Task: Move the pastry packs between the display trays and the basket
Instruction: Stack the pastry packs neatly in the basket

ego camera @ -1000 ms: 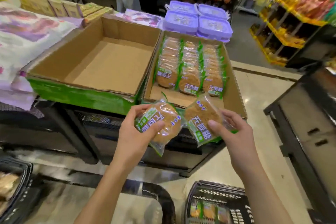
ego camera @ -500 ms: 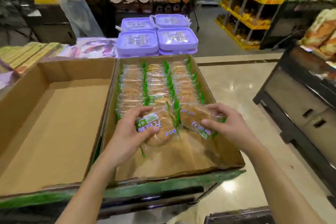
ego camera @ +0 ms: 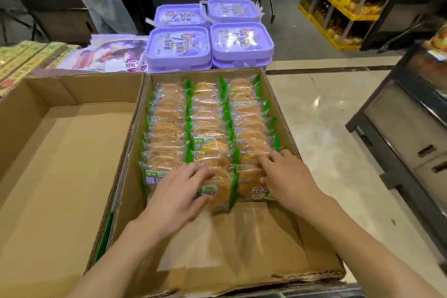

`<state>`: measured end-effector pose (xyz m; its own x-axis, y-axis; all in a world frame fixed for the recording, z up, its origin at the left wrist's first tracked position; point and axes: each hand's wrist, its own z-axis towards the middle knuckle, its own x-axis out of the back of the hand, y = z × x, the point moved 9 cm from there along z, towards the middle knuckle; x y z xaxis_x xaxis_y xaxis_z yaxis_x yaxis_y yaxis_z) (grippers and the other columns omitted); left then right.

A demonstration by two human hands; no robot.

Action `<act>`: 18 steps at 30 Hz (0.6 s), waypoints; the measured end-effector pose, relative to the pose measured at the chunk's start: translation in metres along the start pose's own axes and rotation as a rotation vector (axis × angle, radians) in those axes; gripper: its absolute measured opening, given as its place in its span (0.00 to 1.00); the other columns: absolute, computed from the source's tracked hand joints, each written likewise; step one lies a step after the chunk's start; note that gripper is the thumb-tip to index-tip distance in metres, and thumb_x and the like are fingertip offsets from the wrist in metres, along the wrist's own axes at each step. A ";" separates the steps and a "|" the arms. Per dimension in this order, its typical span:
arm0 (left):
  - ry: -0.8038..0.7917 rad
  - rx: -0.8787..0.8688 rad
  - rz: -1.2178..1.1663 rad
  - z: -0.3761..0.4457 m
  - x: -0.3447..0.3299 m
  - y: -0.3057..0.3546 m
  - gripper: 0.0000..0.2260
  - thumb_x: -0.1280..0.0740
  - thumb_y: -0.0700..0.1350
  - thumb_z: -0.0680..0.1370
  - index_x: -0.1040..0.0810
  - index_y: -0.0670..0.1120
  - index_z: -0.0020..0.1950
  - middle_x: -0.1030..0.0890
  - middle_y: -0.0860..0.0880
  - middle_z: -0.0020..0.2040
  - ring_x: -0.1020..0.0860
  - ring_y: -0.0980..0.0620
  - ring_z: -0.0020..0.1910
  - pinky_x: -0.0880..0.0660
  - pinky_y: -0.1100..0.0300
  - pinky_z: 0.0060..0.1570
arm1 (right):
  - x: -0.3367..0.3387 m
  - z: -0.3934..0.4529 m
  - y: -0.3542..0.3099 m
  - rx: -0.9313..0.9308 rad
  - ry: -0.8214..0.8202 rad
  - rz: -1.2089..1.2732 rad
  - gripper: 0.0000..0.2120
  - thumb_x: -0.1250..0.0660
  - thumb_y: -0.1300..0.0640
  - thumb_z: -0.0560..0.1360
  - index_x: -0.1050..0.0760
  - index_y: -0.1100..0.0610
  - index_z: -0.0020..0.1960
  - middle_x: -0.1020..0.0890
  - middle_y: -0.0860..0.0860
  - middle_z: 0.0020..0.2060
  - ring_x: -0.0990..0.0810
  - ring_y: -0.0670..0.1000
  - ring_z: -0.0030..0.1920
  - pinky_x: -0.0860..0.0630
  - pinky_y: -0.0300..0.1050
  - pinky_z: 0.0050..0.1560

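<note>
your left hand (ego camera: 180, 192) lies with fingers spread and lightly bent over the front pastry pack (ego camera: 219, 191) of the middle row, and your right hand (ego camera: 286, 176) rests the same way on the front pack of the right row (ego camera: 251, 187); i cannot tell whether either grip has closed on the film or only presses it. both packs sit at the near end of the rows in the right cardboard tray (ego camera: 312, 237), with the empty tray (ego camera: 60, 152) at nine o'clock and no basket in view. these packs look light, crinkly, slippery and crumbly, so pinch the side edges gently.
</note>
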<state>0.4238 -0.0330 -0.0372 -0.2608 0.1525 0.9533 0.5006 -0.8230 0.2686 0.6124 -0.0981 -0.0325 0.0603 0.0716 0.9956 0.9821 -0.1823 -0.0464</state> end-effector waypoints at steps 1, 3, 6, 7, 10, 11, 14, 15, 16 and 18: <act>0.009 -0.018 0.056 0.000 -0.001 0.002 0.23 0.26 0.55 0.72 0.29 0.54 0.64 0.23 0.53 0.53 0.24 0.49 0.50 0.24 0.52 0.44 | -0.001 -0.001 0.000 0.008 0.027 -0.012 0.15 0.34 0.55 0.79 0.28 0.51 0.65 0.24 0.50 0.62 0.27 0.57 0.57 0.26 0.50 0.54; 0.027 -0.023 0.144 0.000 -0.003 0.004 0.22 0.25 0.56 0.71 0.27 0.52 0.61 0.23 0.53 0.50 0.26 0.48 0.48 0.26 0.51 0.43 | -0.003 -0.004 0.001 0.000 0.069 -0.069 0.18 0.28 0.57 0.72 0.25 0.51 0.61 0.23 0.52 0.56 0.27 0.56 0.53 0.25 0.50 0.52; 0.043 0.028 0.220 -0.001 -0.002 0.005 0.21 0.24 0.55 0.70 0.24 0.49 0.58 0.24 0.50 0.51 0.28 0.46 0.49 0.28 0.50 0.45 | -0.005 -0.006 0.000 -0.005 0.131 -0.093 0.24 0.22 0.60 0.62 0.22 0.51 0.56 0.22 0.53 0.51 0.24 0.58 0.49 0.24 0.51 0.51; 0.053 0.038 0.234 -0.001 -0.003 0.008 0.20 0.24 0.54 0.70 0.23 0.48 0.57 0.24 0.49 0.51 0.28 0.45 0.49 0.29 0.50 0.45 | -0.005 -0.006 -0.002 0.005 0.143 -0.083 0.25 0.22 0.60 0.60 0.22 0.51 0.56 0.22 0.54 0.51 0.24 0.58 0.50 0.24 0.52 0.53; 0.068 0.056 0.259 -0.003 -0.005 0.016 0.19 0.24 0.53 0.70 0.23 0.46 0.56 0.25 0.48 0.51 0.28 0.44 0.49 0.30 0.50 0.46 | -0.003 -0.008 -0.006 0.014 0.155 -0.064 0.26 0.21 0.60 0.61 0.22 0.52 0.58 0.21 0.54 0.54 0.23 0.59 0.53 0.24 0.54 0.56; 0.068 0.055 0.271 -0.002 -0.005 0.018 0.19 0.24 0.53 0.70 0.23 0.46 0.56 0.25 0.47 0.51 0.28 0.44 0.49 0.30 0.50 0.46 | -0.002 -0.011 -0.006 0.004 0.153 -0.051 0.26 0.21 0.59 0.62 0.22 0.51 0.59 0.21 0.54 0.55 0.23 0.60 0.55 0.24 0.55 0.57; 0.073 0.082 0.291 -0.001 -0.001 0.020 0.22 0.23 0.54 0.69 0.23 0.47 0.58 0.25 0.47 0.52 0.28 0.44 0.50 0.29 0.50 0.46 | 0.006 -0.025 -0.004 -0.036 0.147 0.019 0.26 0.22 0.54 0.67 0.23 0.50 0.64 0.22 0.54 0.60 0.25 0.59 0.60 0.26 0.55 0.62; 0.083 0.085 0.286 0.000 0.002 0.022 0.23 0.23 0.54 0.69 0.23 0.47 0.60 0.25 0.47 0.53 0.27 0.44 0.51 0.29 0.49 0.47 | 0.013 -0.032 -0.003 -0.060 0.173 0.048 0.25 0.23 0.53 0.69 0.24 0.50 0.65 0.23 0.54 0.60 0.26 0.59 0.61 0.27 0.55 0.62; 0.095 0.076 0.270 0.000 0.006 0.026 0.24 0.23 0.55 0.70 0.23 0.48 0.61 0.24 0.47 0.54 0.27 0.44 0.52 0.29 0.49 0.47 | 0.022 -0.043 0.000 -0.090 0.213 0.077 0.25 0.24 0.53 0.70 0.24 0.50 0.65 0.23 0.54 0.60 0.26 0.59 0.61 0.26 0.55 0.61; 0.132 0.028 0.205 0.000 0.015 0.040 0.24 0.26 0.57 0.71 0.24 0.48 0.63 0.23 0.46 0.55 0.26 0.43 0.53 0.28 0.47 0.50 | 0.041 -0.075 0.007 -0.176 0.319 0.130 0.23 0.24 0.51 0.72 0.23 0.52 0.65 0.23 0.53 0.58 0.25 0.58 0.59 0.26 0.53 0.58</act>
<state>0.4399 -0.0634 -0.0123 -0.2563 -0.0905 0.9624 0.5767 -0.8133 0.0771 0.6085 -0.1702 0.0138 0.0967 -0.2671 0.9588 0.9227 -0.3371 -0.1869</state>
